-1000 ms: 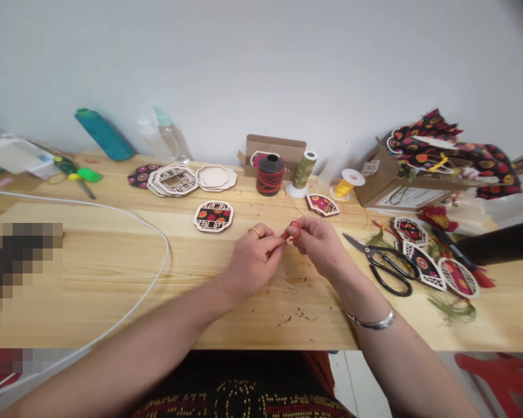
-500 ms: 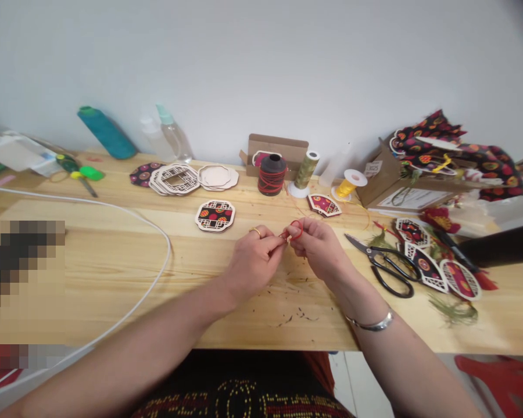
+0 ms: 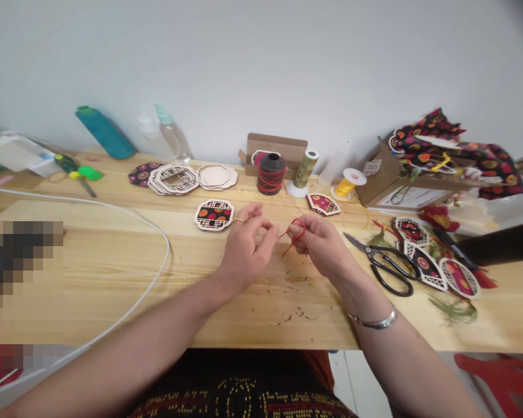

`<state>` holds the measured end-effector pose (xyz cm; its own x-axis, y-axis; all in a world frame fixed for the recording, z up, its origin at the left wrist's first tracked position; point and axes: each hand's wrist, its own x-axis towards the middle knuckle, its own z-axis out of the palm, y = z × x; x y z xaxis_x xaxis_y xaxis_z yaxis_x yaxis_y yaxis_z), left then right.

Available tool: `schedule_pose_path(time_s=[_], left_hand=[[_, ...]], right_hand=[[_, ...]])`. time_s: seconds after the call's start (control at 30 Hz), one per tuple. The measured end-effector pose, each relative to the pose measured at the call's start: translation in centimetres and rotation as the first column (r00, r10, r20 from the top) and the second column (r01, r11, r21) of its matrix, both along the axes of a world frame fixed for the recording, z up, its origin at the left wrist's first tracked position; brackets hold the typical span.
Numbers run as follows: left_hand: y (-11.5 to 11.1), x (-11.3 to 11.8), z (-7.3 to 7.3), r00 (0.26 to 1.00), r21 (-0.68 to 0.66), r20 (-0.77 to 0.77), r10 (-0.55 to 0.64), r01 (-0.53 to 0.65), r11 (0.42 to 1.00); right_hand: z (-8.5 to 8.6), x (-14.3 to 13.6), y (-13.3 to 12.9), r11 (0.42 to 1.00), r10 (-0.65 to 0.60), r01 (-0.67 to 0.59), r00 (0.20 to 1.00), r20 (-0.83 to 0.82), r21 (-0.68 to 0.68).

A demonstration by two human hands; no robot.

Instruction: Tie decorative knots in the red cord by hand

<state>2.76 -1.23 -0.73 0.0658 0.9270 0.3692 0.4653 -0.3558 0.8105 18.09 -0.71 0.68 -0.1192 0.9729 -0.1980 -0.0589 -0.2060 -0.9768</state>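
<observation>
A thin red cord, bent into a loop, is pinched between thumb and fingers of my right hand. One strand runs left to the meeting tips of thumb and index of my left hand, which are closed on it; the other left fingers are lifted apart. A loose cord end hangs below the loop. Just left of my left hand lies an eight-sided wooden-framed patterned piece. Black-handled scissors rest beside my right wrist.
Along the wall stand a red cord spool, a green thread cone and a yellow spool. Stacked wooden frames sit back left. A cardboard box of fabric is at right. A white cable curves across the left.
My left hand has drawn away leftward from the right, its fingers opening out from a tight clasp. The cord strand and loop between the hands now show more. My right hand stays nearly in place.
</observation>
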Motion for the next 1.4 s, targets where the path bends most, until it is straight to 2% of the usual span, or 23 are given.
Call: schedule_pose_path(time_s=[0.07,0.13,0.2,0.27,0.33,0.47,0.63,0.77,0.9,1.07,1.2,1.4], left_hand=[[0.1,0.0,-0.1,0.987,-0.021,0.159,-0.012,0.016,1.000],[0.1,0.1,-0.1,0.938,-0.127,0.332,-0.097,0.146,0.981],[0.1,0.3,-0.2,0.883,-0.286,0.442,-0.160,0.308,0.908],[0.1,0.3,-0.2,0.871,-0.414,0.458,-0.177,0.385,0.824],[0.1,0.3,-0.1,0.898,-0.469,0.401,-0.182,0.373,0.801],[0.2,0.2,0.1,0.939,-0.462,0.293,-0.180,0.303,0.834],[0.2,0.2,0.1,0.942,-0.412,0.286,-0.174,0.285,0.866],[0.2,0.1,0.5,0.941,-0.437,0.294,-0.166,0.287,0.853],[0.4,0.0,1.0,0.894,-0.533,0.439,-0.096,0.345,0.773],[0.9,-0.1,1.1,0.748,-0.611,0.662,0.043,0.505,0.610],[1.3,-0.3,1.1,0.680,-0.636,0.722,0.124,0.583,0.505],[1.6,-0.4,1.1,0.621,-0.639,0.759,0.198,0.649,0.414]], right_hand=[[0.0,0.0,0.0,1.000,0.007,-0.008,0.999,0.033,0.009],[-0.1,-0.1,-0.1,1.000,0.019,-0.020,0.997,0.071,0.020],[-0.1,-0.2,-0.1,0.999,0.028,-0.032,0.993,0.118,0.037],[-0.1,-0.2,-0.2,0.998,0.029,-0.038,0.986,0.162,0.054],[-0.1,-0.2,-0.2,0.997,0.036,-0.049,0.981,0.193,0.066],[0.0,-0.2,-0.2,0.994,0.058,-0.078,0.966,0.252,0.071],[0.4,-0.1,-0.1,0.993,0.060,-0.085,0.957,0.285,0.077],[0.4,0.0,0.0,0.996,0.076,-0.087,0.966,0.247,0.034],[0.2,0.1,0.1,0.996,0.084,-0.083,0.978,0.191,-0.011],[0.3,0.2,0.1,0.993,0.107,-0.103,0.991,0.075,-0.056],[0.6,0.2,0.1,0.991,0.104,-0.102,0.994,0.019,-0.092],[0.8,0.3,0.0,0.987,0.114,-0.120,0.992,-0.058,-0.109]])
